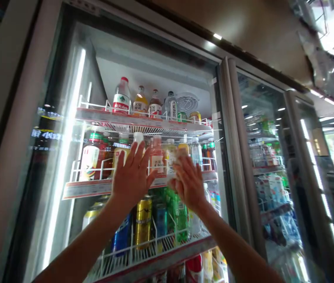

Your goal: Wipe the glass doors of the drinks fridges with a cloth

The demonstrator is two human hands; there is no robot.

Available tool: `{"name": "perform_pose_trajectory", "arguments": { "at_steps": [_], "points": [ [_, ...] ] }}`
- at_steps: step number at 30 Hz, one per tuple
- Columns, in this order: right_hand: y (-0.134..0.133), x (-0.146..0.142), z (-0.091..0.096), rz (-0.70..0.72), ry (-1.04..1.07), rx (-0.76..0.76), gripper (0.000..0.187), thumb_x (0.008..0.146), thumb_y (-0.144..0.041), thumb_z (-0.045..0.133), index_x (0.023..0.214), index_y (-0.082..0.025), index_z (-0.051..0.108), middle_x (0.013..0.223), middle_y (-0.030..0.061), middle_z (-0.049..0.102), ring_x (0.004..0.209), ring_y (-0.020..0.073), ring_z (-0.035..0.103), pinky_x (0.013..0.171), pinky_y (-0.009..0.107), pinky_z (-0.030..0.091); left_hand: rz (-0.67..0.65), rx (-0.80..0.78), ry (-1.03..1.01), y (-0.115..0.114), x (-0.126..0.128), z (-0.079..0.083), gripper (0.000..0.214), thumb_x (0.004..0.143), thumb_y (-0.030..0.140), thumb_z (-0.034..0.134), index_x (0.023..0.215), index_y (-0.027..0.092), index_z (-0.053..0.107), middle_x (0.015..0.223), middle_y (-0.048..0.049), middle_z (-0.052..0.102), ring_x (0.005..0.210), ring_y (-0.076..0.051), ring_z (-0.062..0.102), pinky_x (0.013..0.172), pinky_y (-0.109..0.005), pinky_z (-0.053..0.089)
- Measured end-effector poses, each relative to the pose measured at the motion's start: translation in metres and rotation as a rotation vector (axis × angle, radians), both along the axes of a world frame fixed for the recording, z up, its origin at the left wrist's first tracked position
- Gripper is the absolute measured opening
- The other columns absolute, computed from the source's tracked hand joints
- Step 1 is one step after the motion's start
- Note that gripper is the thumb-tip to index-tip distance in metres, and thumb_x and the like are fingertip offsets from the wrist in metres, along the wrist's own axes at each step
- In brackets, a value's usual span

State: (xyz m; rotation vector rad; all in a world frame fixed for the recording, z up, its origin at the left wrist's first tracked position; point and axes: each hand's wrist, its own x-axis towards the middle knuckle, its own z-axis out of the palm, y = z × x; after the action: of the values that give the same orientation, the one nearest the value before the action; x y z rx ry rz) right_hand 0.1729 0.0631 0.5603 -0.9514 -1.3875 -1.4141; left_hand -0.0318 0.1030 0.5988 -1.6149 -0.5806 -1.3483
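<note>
My left hand [133, 177] is raised with its palm toward the fridge's glass door [155, 51], fingers spread and nothing in them. Beside it on the right, my right hand [188, 181] is smeared by motion. Its fingers press over a pale, crumpled cloth [180, 154], only partly visible and blurred. Both hands are in front of the glass; whether the left palm touches it, I cannot tell. Behind them, through the glass, are a pink-capped bottle [157, 157], a gold can [143, 220] and a green bottle [181, 216].
Shelves inside the fridge hold several drinks, including a red-capped bottle [121, 96] on the top shelf [143, 120]. A vertical door frame [234, 149] stands at the right. Beyond it is another glass-doored fridge [268, 157] with stocked shelves. Lit signs reflect at the left.
</note>
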Motion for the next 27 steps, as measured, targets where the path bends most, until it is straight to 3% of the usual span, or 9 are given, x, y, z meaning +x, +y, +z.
{"name": "perform_pose_trajectory", "arguments": {
  "at_steps": [4, 6, 11, 13, 16, 18, 21, 24, 27],
  "points": [
    [-0.004, 0.058, 0.012, -0.014, 0.385, 0.165, 0.041, 0.087, -0.023, 0.035, 0.125, -0.017, 0.049, 0.134, 0.0142, 0.047, 0.130, 0.0257, 0.038, 0.101, 0.050, 0.034, 0.004, -0.024, 0.017, -0.001, -0.006, -0.007, 0.063, 0.088, 0.045, 0.043, 0.143, 0.021, 0.024, 0.147, -0.0112, 0.032, 0.138, -0.027, 0.023, 0.112, -0.048, 0.014],
    [-0.001, 0.049, 0.013, 0.018, 0.403, 0.156, 0.042, 0.086, -0.021, 0.035, 0.126, -0.016, 0.048, 0.134, 0.0144, 0.046, 0.131, 0.0258, 0.036, 0.101, 0.050, 0.034, 0.010, -0.037, 0.005, -0.002, -0.005, -0.008, 0.064, 0.087, 0.045, 0.045, 0.143, 0.021, 0.023, 0.147, -0.0111, 0.031, 0.139, -0.027, 0.022, 0.113, -0.048, 0.013],
    [0.003, -0.014, -0.005, 0.047, 0.015, -0.001, 0.040, 0.087, -0.019, 0.037, 0.125, -0.022, 0.050, 0.141, 0.0056, 0.042, 0.137, 0.0218, 0.026, 0.108, 0.045, 0.026, 0.027, -0.026, 0.000, -0.003, -0.005, -0.008, 0.062, 0.088, 0.046, 0.043, 0.141, 0.019, 0.028, 0.147, -0.0112, 0.032, 0.138, -0.027, 0.024, 0.113, -0.047, 0.014],
    [0.001, -0.001, -0.005, 0.025, 0.034, 0.033, 0.039, 0.087, -0.020, 0.038, 0.124, -0.023, 0.051, 0.139, 0.0056, 0.044, 0.136, 0.0220, 0.029, 0.108, 0.046, 0.026, 0.043, -0.031, 0.014, -0.003, -0.014, -0.013, 0.060, 0.089, 0.046, 0.042, 0.141, 0.018, 0.030, 0.147, -0.0103, 0.033, 0.138, -0.026, 0.025, 0.112, -0.046, 0.016],
    [0.000, 0.043, 0.007, 0.008, 0.284, 0.138, 0.038, 0.088, -0.023, 0.037, 0.123, -0.018, 0.053, 0.135, 0.0124, 0.048, 0.130, 0.0260, 0.037, 0.101, 0.049, 0.032, 0.052, -0.050, 0.010, -0.004, -0.035, -0.032, 0.059, 0.089, 0.047, 0.041, 0.141, 0.022, 0.030, 0.146, -0.0075, 0.035, 0.137, -0.024, 0.027, 0.112, -0.045, 0.017],
    [0.001, 0.051, 0.012, 0.015, 0.385, 0.167, 0.039, 0.088, -0.024, 0.036, 0.121, -0.013, 0.053, 0.132, 0.0166, 0.049, 0.128, 0.0288, 0.039, 0.098, 0.050, 0.035, 0.044, -0.063, -0.028, -0.005, -0.047, -0.045, 0.059, 0.089, 0.048, 0.041, 0.141, 0.025, 0.029, 0.145, -0.0066, 0.037, 0.137, -0.024, 0.028, 0.113, -0.045, 0.017],
    [0.003, 0.011, 0.001, 0.060, 0.284, 0.122, 0.039, 0.088, -0.021, 0.034, 0.121, -0.014, 0.052, 0.131, 0.0147, 0.050, 0.131, 0.0273, 0.035, 0.100, 0.049, 0.034, 0.025, -0.092, -0.095, -0.005, -0.054, -0.056, 0.060, 0.088, 0.049, 0.042, 0.142, 0.026, 0.029, 0.145, -0.0070, 0.036, 0.137, -0.026, 0.028, 0.113, -0.047, 0.015],
    [0.004, -0.033, -0.020, 0.086, -0.017, -0.005, 0.037, 0.088, -0.021, 0.037, 0.122, -0.020, 0.052, 0.139, 0.0073, 0.044, 0.136, 0.0242, 0.029, 0.106, 0.047, 0.027, 0.019, -0.104, -0.124, -0.006, -0.052, -0.057, 0.061, 0.087, 0.050, 0.043, 0.142, 0.027, 0.026, 0.146, -0.0063, 0.034, 0.137, -0.026, 0.028, 0.113, -0.048, 0.014],
    [0.002, -0.018, -0.025, 0.053, -0.004, 0.003, 0.036, 0.088, -0.023, 0.039, 0.122, -0.024, 0.053, 0.139, 0.0055, 0.044, 0.135, 0.0231, 0.031, 0.109, 0.048, 0.022, 0.041, -0.097, -0.113, -0.006, -0.052, -0.057, 0.063, 0.087, 0.046, 0.046, 0.143, 0.029, 0.023, 0.146, -0.0059, 0.035, 0.136, -0.025, 0.028, 0.112, -0.047, 0.017]
  ]
}}
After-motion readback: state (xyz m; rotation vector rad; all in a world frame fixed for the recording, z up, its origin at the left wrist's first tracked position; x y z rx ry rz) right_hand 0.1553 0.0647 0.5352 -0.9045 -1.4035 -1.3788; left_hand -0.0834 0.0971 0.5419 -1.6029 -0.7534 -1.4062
